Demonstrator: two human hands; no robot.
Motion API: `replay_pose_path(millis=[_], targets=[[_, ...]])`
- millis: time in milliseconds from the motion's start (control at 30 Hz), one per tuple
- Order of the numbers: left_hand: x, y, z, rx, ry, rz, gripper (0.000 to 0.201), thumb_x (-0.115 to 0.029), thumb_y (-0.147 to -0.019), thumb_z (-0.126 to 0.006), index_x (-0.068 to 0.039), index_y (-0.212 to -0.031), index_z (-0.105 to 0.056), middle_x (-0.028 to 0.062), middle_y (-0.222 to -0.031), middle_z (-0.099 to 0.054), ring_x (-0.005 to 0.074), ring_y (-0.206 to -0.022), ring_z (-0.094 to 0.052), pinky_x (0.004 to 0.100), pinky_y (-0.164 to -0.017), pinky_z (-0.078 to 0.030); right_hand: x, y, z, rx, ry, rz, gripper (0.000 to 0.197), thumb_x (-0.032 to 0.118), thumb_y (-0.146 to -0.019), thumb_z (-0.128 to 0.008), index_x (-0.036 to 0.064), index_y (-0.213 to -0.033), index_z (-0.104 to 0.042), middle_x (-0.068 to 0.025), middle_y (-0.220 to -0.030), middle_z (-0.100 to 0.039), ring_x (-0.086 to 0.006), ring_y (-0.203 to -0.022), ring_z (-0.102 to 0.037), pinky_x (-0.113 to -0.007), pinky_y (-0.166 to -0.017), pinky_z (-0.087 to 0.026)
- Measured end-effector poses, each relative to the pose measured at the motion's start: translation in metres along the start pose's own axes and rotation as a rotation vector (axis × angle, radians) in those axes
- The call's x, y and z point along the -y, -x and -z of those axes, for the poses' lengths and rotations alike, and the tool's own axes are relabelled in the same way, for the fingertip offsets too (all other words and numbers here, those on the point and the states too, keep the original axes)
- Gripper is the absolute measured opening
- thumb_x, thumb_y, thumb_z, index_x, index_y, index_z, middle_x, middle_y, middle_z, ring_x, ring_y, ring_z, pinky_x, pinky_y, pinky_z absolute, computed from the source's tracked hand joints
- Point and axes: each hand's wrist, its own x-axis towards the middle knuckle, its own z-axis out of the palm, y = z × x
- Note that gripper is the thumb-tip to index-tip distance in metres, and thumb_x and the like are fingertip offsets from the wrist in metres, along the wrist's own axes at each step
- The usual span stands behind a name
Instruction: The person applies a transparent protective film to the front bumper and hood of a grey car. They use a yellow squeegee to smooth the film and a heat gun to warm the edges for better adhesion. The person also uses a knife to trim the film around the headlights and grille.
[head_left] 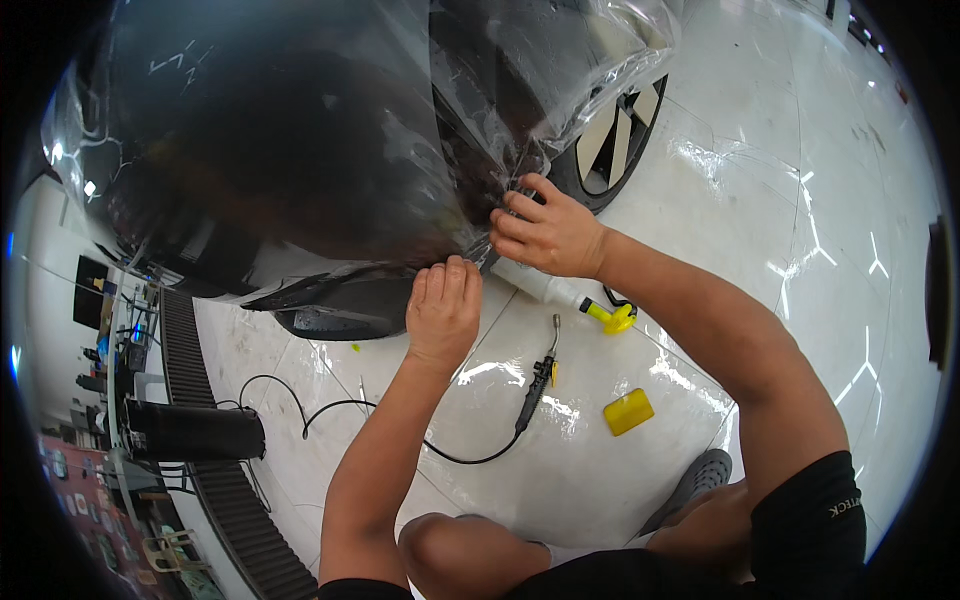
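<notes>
A glossy dark car bumper (290, 130) fills the upper left, with clear plastic film (600, 50) draped over it, wrinkled and loose towards the wheel. My left hand (443, 308) is closed on the film at the bumper's lower edge, its fingers bent together and the tips hidden. Just right of it and higher, my right hand (548, 232) pinches the film at the bumper corner beside the wheel (625, 140). Below my right hand a clear spray bottle (540, 285) with a yellow nozzle (615, 318) lies on the floor, partly hidden.
On the glossy tiled floor (830, 200) lie a black blow torch (535, 395) with a hose and a yellow squeegee card (628, 411). A black cylinder (195, 431) is at the left, by a dark floor grate (240, 510). My shoe (705, 475) is near the card.
</notes>
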Motion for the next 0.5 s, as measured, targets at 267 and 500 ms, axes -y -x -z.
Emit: replay_pose_path(millis=[267, 500], targets=[[-0.008, -0.007, 0.019, 0.042, 0.155, -0.074, 0.022, -0.007, -0.073, -0.060, 0.003, -0.092, -0.061, 0.0118, -0.087, -0.056, 0.0260, -0.079, -0.055, 0.0388, -0.075, -0.047, -0.005, 0.001, 0.023, 0.129, -0.088, 0.140, 0.012, 0.014, -0.077, -0.058, 0.0074, -0.087, -0.058, -0.0048, -0.088, -0.055, -0.0201, -0.094, -0.056, -0.045, -0.109, -0.036], [0.000, -0.014, 0.005, 0.025, 0.041, -0.125, 0.019, -0.002, -0.074, -0.061, 0.006, -0.090, -0.063, 0.0122, -0.082, -0.053, 0.0248, -0.072, -0.053, 0.0352, -0.071, -0.047, -0.006, -0.015, 0.013, 0.183, 0.041, 0.082, 0.006, 0.013, -0.073, -0.060, 0.0083, -0.075, -0.059, -0.0051, -0.081, -0.055, -0.0220, -0.090, -0.055, -0.044, -0.107, -0.036]])
